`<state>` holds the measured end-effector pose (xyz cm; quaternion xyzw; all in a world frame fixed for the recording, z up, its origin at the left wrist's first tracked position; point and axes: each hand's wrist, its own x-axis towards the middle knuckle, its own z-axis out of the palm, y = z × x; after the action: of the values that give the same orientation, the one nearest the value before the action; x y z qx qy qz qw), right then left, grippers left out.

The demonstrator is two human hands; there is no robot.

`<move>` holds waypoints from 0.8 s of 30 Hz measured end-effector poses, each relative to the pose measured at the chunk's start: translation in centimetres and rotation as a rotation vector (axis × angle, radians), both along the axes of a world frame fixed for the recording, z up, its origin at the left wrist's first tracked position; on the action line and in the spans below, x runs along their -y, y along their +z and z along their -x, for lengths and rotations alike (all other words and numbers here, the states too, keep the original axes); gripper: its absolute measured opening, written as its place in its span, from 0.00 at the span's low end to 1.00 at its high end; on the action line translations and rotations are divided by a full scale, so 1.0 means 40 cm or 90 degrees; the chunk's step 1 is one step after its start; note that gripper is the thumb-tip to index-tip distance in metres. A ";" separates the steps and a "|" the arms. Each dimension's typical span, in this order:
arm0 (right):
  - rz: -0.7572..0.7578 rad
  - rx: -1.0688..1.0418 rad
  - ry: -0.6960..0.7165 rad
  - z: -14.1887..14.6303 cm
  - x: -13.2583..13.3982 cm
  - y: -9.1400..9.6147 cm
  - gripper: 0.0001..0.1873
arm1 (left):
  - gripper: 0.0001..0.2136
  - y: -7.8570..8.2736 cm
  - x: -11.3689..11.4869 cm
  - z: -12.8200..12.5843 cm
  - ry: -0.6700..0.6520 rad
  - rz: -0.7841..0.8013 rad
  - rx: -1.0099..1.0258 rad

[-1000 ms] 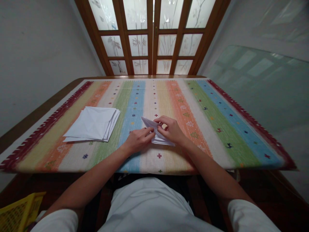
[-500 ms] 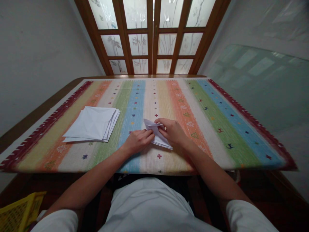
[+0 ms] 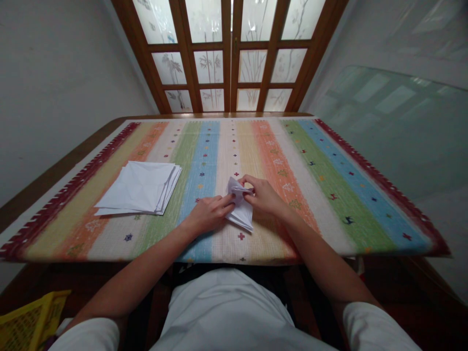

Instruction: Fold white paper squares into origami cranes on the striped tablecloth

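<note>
Between my hands, close to the table's front edge, is a small folded sheet of white paper (image 3: 241, 212) with several layers. My left hand (image 3: 212, 212) is closed on its left side, the fingertips pressing the layers. On the upper right, my right hand (image 3: 263, 195) pinches the top part of the paper, and a raised flap stands up by the fingers. The exact folds under the fingertips are partly hidden. To the left of my hands lies a loose stack of white paper sheets (image 3: 137, 187), their edges slightly fanned out.
A striped, colourful tablecloth (image 3: 336, 195) covers the table. Wooden doors with frosted panes (image 3: 230, 58) stand beyond the far edge. At the lower left, below table height, is a yellow plastic basket (image 3: 34, 317). A glass panel (image 3: 395, 126) leans at the right wall.
The folded paper has turned a little between my hands, its lower corner swinging left. Its top flap is now lifted and bent by my right fingers. The stack stays put.
</note>
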<state>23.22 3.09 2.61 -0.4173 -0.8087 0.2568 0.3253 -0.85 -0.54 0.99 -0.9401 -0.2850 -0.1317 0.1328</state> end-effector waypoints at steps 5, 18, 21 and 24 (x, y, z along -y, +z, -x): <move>-0.014 0.038 -0.045 0.010 0.008 -0.012 0.17 | 0.08 -0.006 0.005 -0.007 -0.011 0.020 -0.019; 0.044 -0.064 -0.053 -0.004 -0.010 -0.007 0.17 | 0.12 0.000 -0.016 0.011 0.025 0.067 0.087; 0.124 -0.126 -0.007 -0.018 -0.021 -0.007 0.15 | 0.10 -0.001 -0.034 0.024 -0.019 0.096 0.169; 0.245 -0.211 0.039 -0.029 -0.025 -0.002 0.10 | 0.07 -0.006 -0.045 0.033 -0.049 0.149 0.292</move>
<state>24.37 4.11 2.55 -0.3990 -0.6927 0.4810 0.3600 -2.17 1.26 0.76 -0.9049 -0.2850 -0.3122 -0.0503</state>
